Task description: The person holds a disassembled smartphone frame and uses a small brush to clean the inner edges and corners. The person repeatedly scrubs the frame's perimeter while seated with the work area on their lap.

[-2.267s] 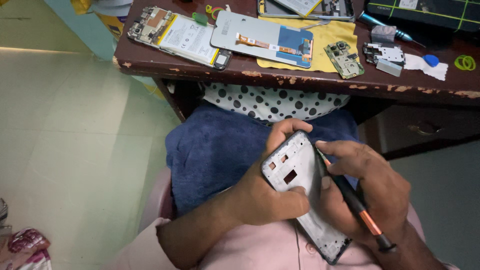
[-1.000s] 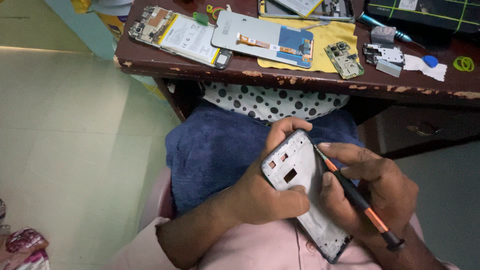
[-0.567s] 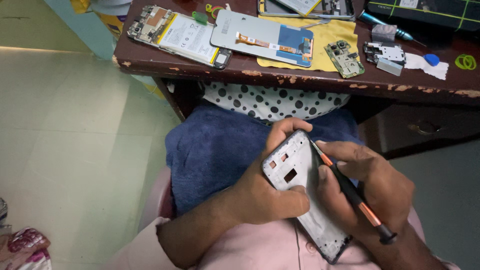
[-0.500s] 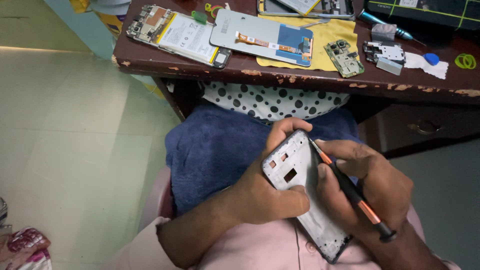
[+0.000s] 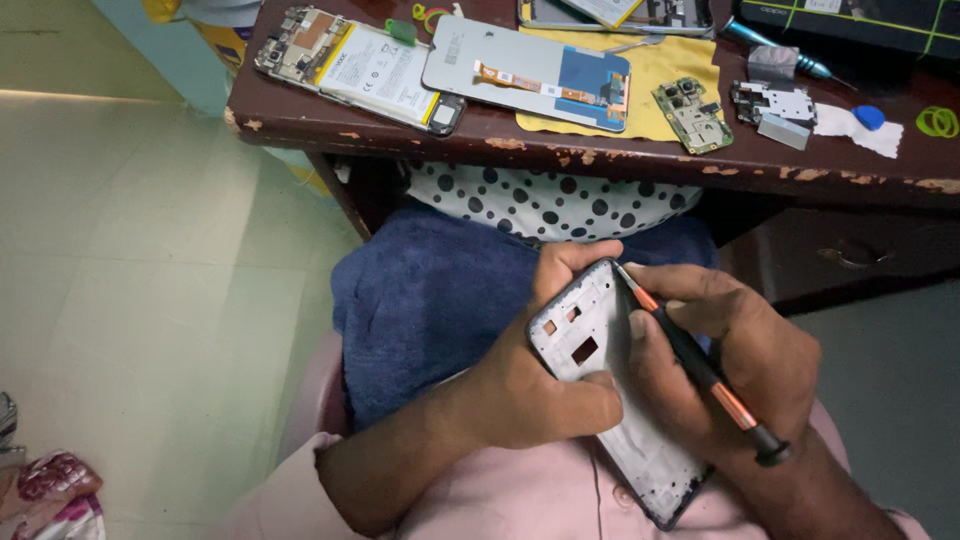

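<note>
A worn brown worktop is carrying phone parts above a blue towel on the lap. The pale phone frame, pierced with small cutouts, is lying tilted over the lap, the left hand wrapping its fingers closed around it. The right hand is pinching a black screwdriver, tip touching the frame's top edge.

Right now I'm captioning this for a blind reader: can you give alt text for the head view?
A left hand holds a bare phone frame over a blue towel, while the right hand touches a black-and-orange screwdriver to its top edge. Opened phone parts lie on the worn wooden desk beyond.
</note>
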